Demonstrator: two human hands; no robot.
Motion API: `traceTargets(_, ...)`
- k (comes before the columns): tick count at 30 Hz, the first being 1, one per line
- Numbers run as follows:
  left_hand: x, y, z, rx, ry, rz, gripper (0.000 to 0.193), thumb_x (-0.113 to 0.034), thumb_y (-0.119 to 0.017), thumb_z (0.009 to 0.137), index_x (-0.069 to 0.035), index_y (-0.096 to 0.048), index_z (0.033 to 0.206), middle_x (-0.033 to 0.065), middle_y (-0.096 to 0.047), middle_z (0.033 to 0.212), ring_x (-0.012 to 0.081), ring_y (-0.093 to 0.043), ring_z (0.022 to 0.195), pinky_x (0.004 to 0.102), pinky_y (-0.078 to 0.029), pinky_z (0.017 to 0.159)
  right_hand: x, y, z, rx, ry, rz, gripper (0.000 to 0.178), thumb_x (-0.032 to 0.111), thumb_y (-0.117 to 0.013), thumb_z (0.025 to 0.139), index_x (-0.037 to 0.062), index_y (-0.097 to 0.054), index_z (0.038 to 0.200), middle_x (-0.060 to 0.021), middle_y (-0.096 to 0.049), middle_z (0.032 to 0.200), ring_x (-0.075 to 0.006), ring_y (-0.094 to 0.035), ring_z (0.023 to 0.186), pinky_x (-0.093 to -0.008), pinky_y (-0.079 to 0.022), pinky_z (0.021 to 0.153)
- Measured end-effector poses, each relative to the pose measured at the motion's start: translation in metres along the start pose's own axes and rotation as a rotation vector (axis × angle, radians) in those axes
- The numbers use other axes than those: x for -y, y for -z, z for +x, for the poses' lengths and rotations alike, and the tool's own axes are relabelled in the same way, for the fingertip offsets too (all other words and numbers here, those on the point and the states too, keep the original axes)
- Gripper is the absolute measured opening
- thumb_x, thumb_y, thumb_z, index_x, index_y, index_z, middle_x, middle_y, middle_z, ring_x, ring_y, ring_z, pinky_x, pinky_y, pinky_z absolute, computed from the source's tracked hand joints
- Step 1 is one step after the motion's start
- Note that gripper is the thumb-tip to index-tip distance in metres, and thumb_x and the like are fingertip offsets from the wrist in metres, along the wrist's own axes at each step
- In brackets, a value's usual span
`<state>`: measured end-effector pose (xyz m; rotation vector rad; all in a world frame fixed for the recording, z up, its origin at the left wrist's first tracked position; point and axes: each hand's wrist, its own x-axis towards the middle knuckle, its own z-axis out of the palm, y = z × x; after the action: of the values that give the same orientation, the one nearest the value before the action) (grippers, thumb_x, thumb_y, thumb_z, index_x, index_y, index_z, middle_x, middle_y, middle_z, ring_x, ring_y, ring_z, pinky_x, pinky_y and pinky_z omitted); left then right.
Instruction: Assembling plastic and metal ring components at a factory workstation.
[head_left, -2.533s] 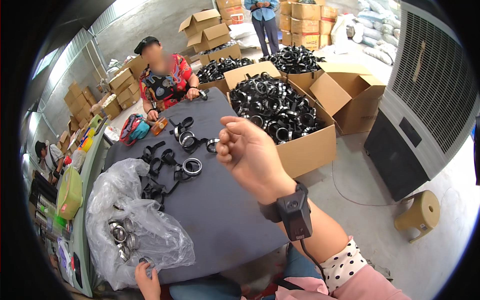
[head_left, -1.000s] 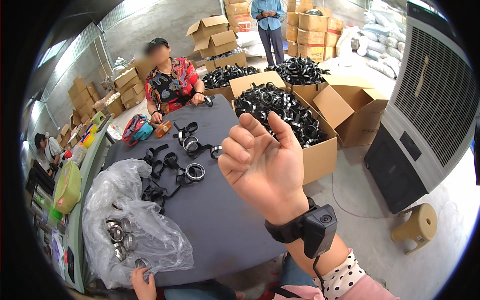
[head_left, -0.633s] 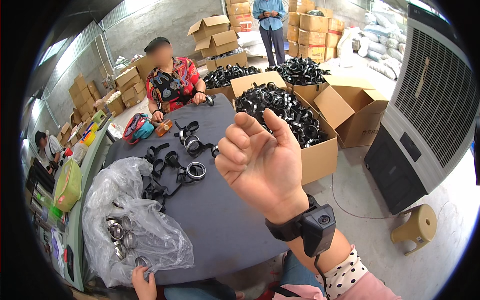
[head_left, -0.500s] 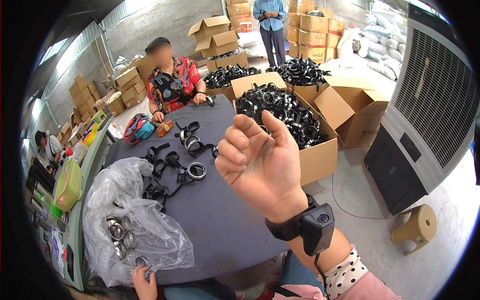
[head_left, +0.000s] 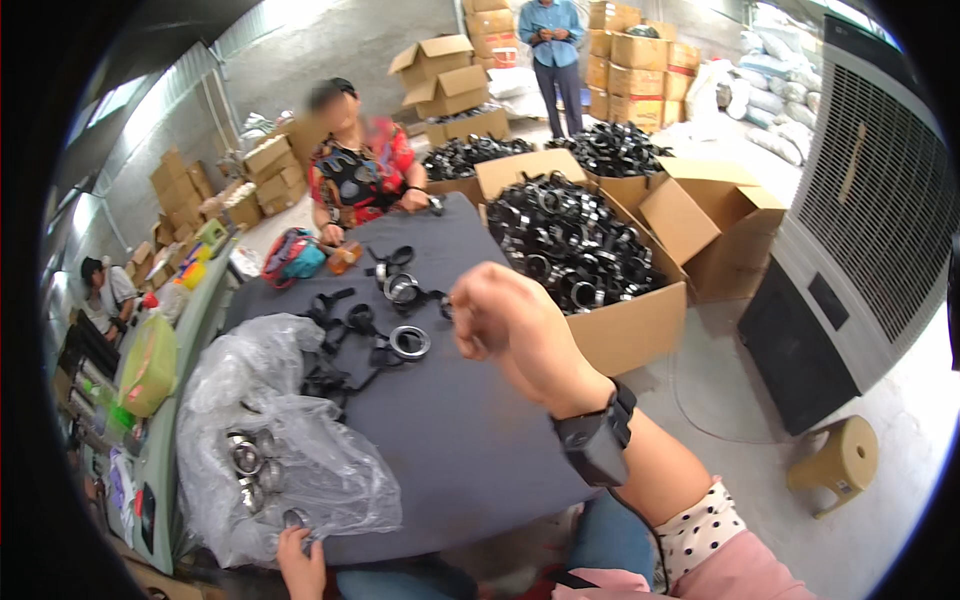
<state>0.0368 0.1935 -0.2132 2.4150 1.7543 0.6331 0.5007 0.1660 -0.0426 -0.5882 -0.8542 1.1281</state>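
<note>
My right hand (head_left: 512, 325) is raised over the middle of the grey-covered table (head_left: 470, 450), palm turned down and fingers curled. Motion smears the fingers, and whether they hold anything is hidden. Past its fingertips lie several black clamp-like pieces, one with a silver ring (head_left: 409, 343). Down at the near left table edge, my left hand (head_left: 302, 562) has its fingers closed at a metal ring (head_left: 293, 518), beside a clear plastic bag (head_left: 340, 470). Inside the bag sit several shiny metal rings (head_left: 245, 458). A black device (head_left: 597, 440) is strapped to my right wrist.
Across the table a person (head_left: 365, 165) in a patterned red shirt handles a ring. Beyond my right hand stands an open carton (head_left: 630, 335) heaped with black clamps. A tall air cooler (head_left: 850, 230) and a tan stool (head_left: 835, 460) stand at the right.
My right hand has rolled from palm showing to palm down and dropped slightly. My left hand stays by the bag's edge. The whole view has shifted a little.
</note>
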Motion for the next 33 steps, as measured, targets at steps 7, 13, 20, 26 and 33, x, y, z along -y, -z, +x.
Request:
traceTargets(7, -0.008, -0.026, 0.008, -0.004, -0.003, -0.064, 0.03, -0.021, -0.071, 0.078, -0.003, -0.066, 0.101, 0.0203, -0.06, 0.117, 0.0373, -0.057, 0.111, 0.0432, -0.046, 0.094, -0.113, 0.13, -0.026, 0.034, 0.117, -1.906, 0.034, 0.026, -0.071, 0.074, 0.0044, -0.061, 0.098, -0.013, -0.057, 0.1, -0.0322, -0.054, 0.104, -0.0454, -0.047, 0.085)
traceTargets(13, -0.007, -0.033, 0.0, -0.01, 0.003, 0.011, 0.026, -0.021, -0.071, 0.078, -0.006, -0.07, 0.099, 0.0134, -0.062, 0.114, 0.0348, -0.055, 0.109, 0.0431, -0.046, 0.094, -0.165, 0.17, -0.049, -0.12, 0.126, -1.86, 0.044, 0.028, -0.069, 0.077, 0.003, -0.061, 0.112, -0.0178, -0.052, 0.13, -0.0355, -0.041, 0.127, -0.0479, -0.03, 0.107)
traceTargets(20, -0.008, -0.042, 0.008, -0.074, 0.024, -0.005, 0.026, -0.018, -0.069, 0.078, -0.008, -0.068, 0.102, 0.0117, -0.061, 0.116, 0.0331, -0.054, 0.11, 0.0418, -0.046, 0.094, -0.164, 0.181, -0.045, -0.151, 0.108, -1.79, 0.043, 0.018, -0.069, 0.075, 0.0028, -0.058, 0.113, -0.0173, -0.051, 0.131, -0.0365, -0.04, 0.128, -0.0473, -0.029, 0.109)
traceTargets(26, 0.001, -0.059, 0.011, -0.309, 0.069, -0.027, 0.027, -0.012, -0.067, 0.078, -0.009, -0.066, 0.105, 0.013, -0.055, 0.122, 0.0325, -0.054, 0.113, 0.0438, -0.043, 0.096, -0.167, 0.182, -0.045, -0.155, 0.091, -1.806, 0.041, 0.014, -0.067, 0.077, 0.0014, -0.057, 0.114, -0.0173, -0.05, 0.133, -0.0362, -0.04, 0.13, -0.047, -0.028, 0.11)
traceTargets(33, 0.008, -0.081, 0.006, -0.304, 0.124, -0.044, 0.021, -0.012, -0.065, 0.077, -0.011, -0.068, 0.097, 0.0099, -0.053, 0.125, 0.0258, -0.057, 0.109, 0.0439, -0.041, 0.092, -0.165, 0.179, -0.048, -0.153, 0.066, -1.841, 0.039, 0.012, -0.065, 0.078, 0.0007, -0.056, 0.115, -0.0189, -0.049, 0.133, -0.037, -0.04, 0.129, -0.047, -0.028, 0.11)
